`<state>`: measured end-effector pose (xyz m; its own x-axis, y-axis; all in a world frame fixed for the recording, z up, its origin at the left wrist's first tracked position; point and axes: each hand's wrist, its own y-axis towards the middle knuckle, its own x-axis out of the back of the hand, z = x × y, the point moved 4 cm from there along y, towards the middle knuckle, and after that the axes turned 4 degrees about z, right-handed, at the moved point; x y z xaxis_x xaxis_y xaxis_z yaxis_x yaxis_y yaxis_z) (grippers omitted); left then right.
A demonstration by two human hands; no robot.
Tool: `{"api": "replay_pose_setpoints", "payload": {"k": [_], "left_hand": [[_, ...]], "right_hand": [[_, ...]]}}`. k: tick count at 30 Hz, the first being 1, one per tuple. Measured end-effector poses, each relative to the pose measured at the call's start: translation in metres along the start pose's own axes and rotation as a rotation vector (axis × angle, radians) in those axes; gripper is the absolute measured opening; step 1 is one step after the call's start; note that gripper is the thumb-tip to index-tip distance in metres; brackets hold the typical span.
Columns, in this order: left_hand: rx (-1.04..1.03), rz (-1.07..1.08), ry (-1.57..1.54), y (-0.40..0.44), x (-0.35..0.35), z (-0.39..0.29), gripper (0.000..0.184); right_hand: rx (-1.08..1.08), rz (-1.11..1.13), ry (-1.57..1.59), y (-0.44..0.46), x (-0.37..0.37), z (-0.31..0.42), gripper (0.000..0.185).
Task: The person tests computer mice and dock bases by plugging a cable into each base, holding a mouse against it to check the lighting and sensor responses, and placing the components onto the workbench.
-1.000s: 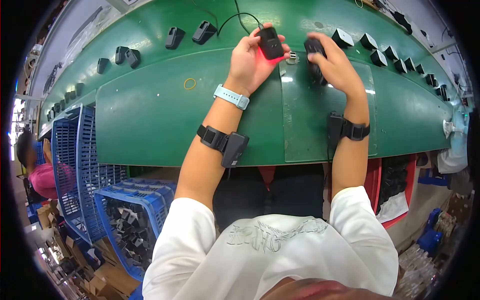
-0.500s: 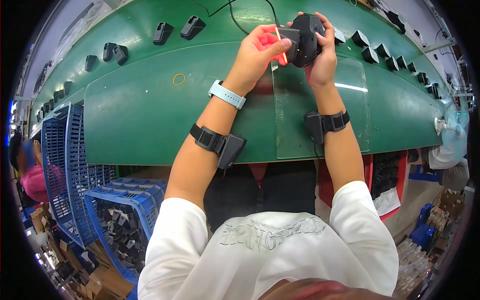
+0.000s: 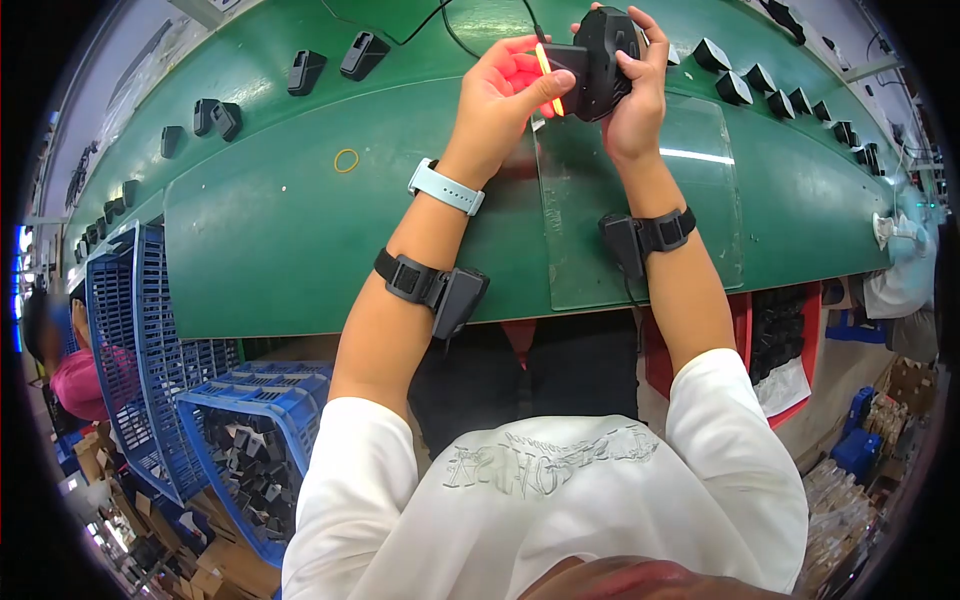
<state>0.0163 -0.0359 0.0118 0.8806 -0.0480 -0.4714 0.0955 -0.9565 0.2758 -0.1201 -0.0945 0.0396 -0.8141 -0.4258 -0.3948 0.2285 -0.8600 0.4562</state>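
Note:
In the upper middle of the head view, my right hand (image 3: 640, 110) is wrapped round a rounded black device (image 3: 607, 62). My left hand (image 3: 505, 95) grips a smaller black block (image 3: 566, 62) pressed against the left side of that device. A thin yellow-orange strip (image 3: 550, 82) glows along the block beside my thumb and tints my fingers red. A black cable (image 3: 538, 28) runs up from near the block. Whether the two black parts are joined cannot be made out.
Black stands (image 3: 363, 55) line the green table (image 3: 260, 240) at left, more black units (image 3: 735, 88) at right. A clear sheet (image 3: 640, 260) and a yellow rubber band (image 3: 346, 160) lie on it. Blue crates (image 3: 255, 385) stand below left. Other people (image 3: 90, 380) sit at both sides.
Both hands and the black device have moved slightly up and left in view. The glowing strip now looks yellower and wider. The grip of both hands stays the same.

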Motion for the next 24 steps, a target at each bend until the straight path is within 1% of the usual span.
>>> {"api": "replay_pose_setpoints", "payload": {"k": [2, 5, 6, 8, 9, 11, 12, 14, 15, 18, 19, 20, 22, 23, 24], "left_hand": [[-0.057, 0.004, 0.168, 0.000, -0.004, -0.001, 0.050], [-0.027, 0.018, 0.167, -0.002, -0.005, -0.003, 0.051], [-0.029, 0.019, 0.166, -0.001, -0.004, -0.003, 0.051], [0.078, 0.051, 0.108, 0.000, 0.000, 0.004, 0.054], [0.076, 0.052, 0.108, -0.001, 0.003, 0.005, 0.054], [0.178, 0.138, 0.010, -0.003, 0.004, 0.011, 0.055], [0.171, 0.140, 0.010, -0.003, 0.005, 0.012, 0.055], [0.214, 0.202, -0.129, -0.003, 0.003, 0.016, 0.057], [0.228, 0.231, -0.137, -0.003, 0.001, 0.014, 0.057], [0.218, 0.265, -0.151, -0.004, 0.001, 0.009, 0.057], [0.237, 0.249, -0.151, -0.003, 0.001, 0.010, 0.057], [0.244, 0.249, -0.149, -0.004, 0.001, 0.011, 0.057], [0.219, 0.239, -0.138, -0.002, -0.001, 0.008, 0.055], [0.221, 0.241, -0.140, -0.004, -0.003, 0.008, 0.055], [0.227, 0.163, -0.145, -0.007, -0.006, 0.004, 0.049]], "right_hand": [[0.092, 0.037, -0.154, 0.000, 0.003, -0.001, 0.061], [0.140, 0.050, -0.156, -0.001, 0.002, 0.002, 0.065], [0.142, 0.051, -0.157, 0.004, 0.004, -0.007, 0.065], [0.566, 0.422, 0.412, 0.011, 0.002, -0.015, 0.072], [0.567, 0.424, 0.412, 0.004, -0.001, -0.005, 0.072], [0.315, 0.133, -0.428, -0.010, -0.010, 0.017, 0.078], [0.322, 0.137, -0.429, -0.010, -0.011, 0.020, 0.078], [0.530, 0.244, -0.499, -0.012, -0.017, 0.031, 0.081], [0.539, 0.241, -0.502, -0.011, -0.017, 0.033, 0.081], [0.617, 0.330, -0.544, -0.014, -0.022, 0.038, 0.095], [0.639, 0.291, -0.493, -0.014, -0.023, 0.039, 0.088], [0.635, 0.285, -0.492, -0.008, -0.030, 0.032, 0.088], [0.948, 0.445, 0.058, 0.002, -0.041, 0.028, 0.074], [0.947, 0.443, 0.054, -0.004, -0.034, 0.034, 0.074], [0.648, 0.338, -0.225, -0.006, -0.022, 0.033, 0.072]]}}
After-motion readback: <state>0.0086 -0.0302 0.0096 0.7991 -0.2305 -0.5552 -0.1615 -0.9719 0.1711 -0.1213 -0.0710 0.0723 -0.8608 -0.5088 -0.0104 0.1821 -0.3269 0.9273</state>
